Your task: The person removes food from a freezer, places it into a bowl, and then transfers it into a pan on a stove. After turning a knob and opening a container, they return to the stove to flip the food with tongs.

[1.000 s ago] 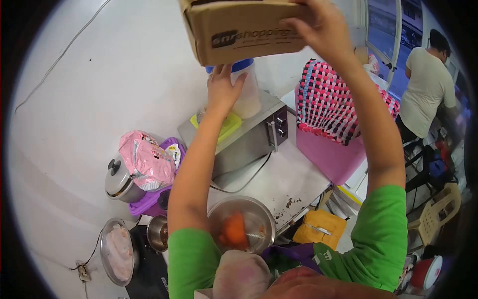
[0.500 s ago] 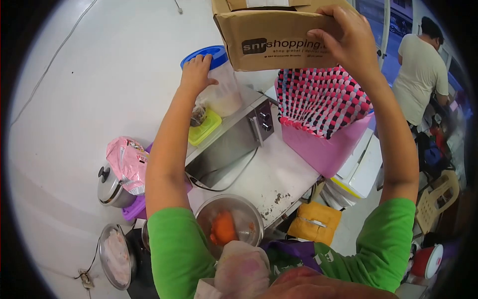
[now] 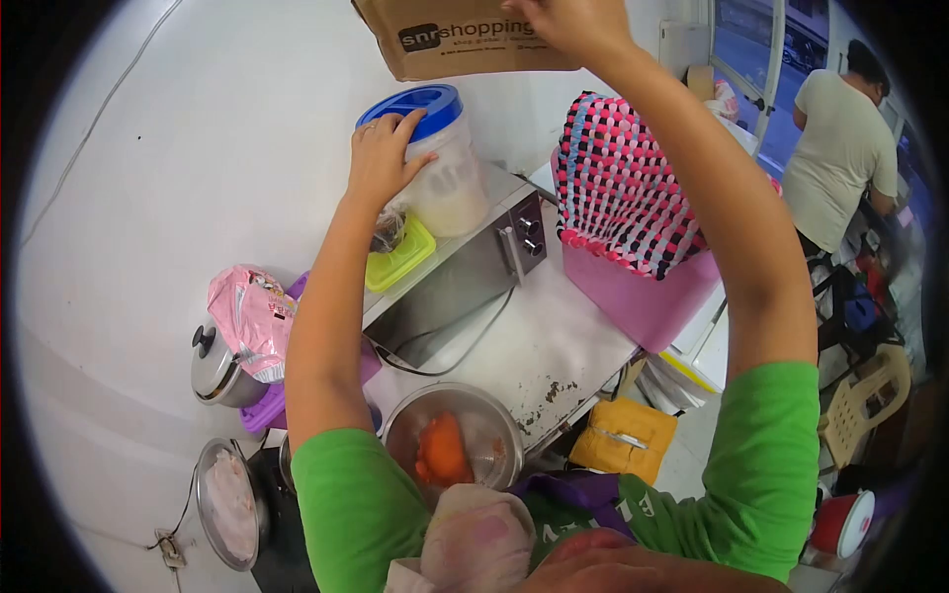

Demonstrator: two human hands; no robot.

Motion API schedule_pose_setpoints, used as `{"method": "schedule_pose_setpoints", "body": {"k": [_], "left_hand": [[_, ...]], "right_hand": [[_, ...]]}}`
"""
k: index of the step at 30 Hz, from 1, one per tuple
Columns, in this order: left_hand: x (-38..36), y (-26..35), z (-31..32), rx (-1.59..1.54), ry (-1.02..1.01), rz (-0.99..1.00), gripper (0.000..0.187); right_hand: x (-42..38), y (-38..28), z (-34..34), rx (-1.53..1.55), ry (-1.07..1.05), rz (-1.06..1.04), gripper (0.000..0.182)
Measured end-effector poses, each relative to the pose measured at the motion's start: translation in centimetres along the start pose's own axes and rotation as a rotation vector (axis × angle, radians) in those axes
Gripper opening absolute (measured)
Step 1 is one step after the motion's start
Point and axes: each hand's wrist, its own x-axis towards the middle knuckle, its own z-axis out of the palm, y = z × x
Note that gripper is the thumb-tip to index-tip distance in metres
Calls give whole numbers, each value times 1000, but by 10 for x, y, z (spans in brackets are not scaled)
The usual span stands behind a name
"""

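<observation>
Nearest, at six o'clock from the middle of the view, a steel bowl [image 3: 484, 407] holds an orange-red lump [image 3: 442, 450]. A yellow pouch [image 3: 625, 441] lies between four and five, beyond the edge of the white counter [image 3: 554, 336]. A pink packet [image 3: 249, 321] is at nine.

Just past the bowl stands a countertop oven [image 3: 435, 304]; on top of it, a lime-green lid-like piece [image 3: 405, 259] lies beside a tall clear canister [image 3: 450, 193] with a blue lid, at twelve o'clock. The left hand [image 3: 381, 158], at eleven, has its fingers spread over the blue lid's rim, the thumb apart against the clear wall; how hard it presses, I cannot tell.

Farther up at twelve, the cardboard box [image 3: 465, 57] is cut off by the top edge. The right hand [image 3: 575, 22], near one o'clock, pinches its near side, thumb in front; the other fingertips are out of sight.

The step in hand looks like holding the box aloft while steadying the canister. Any shift of the box seems to call for a firm one-handed pinch and room above the blue lid.

At two, a woven mat [image 3: 623, 183] drapes a pink bin [image 3: 638, 296]; beyond, towards two-thirty, a person [image 3: 840, 163] stands turned away.
</observation>
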Motion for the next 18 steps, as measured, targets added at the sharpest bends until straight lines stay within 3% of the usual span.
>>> {"method": "schedule_pose_setpoints", "body": {"k": [7,8,11,14,18], "left_hand": [[-27,-17,-14,-142,44,-27,54],[-28,-16,-16,-158,56,-35,55],[-34,-22,-17,-208,54,-13,56],[-40,-27,-22,-227,7,-29,56],[-50,-34,-30,-262,-41,-58,57]], "right_hand": [[5,-4,92,28,74,36,13],[4,-7,103,3,-6,88,12],[-11,-2,155,-121,-97,173,33],[-21,12,180,-88,-105,403,40],[-44,28,197,-17,-330,527,37]]}}
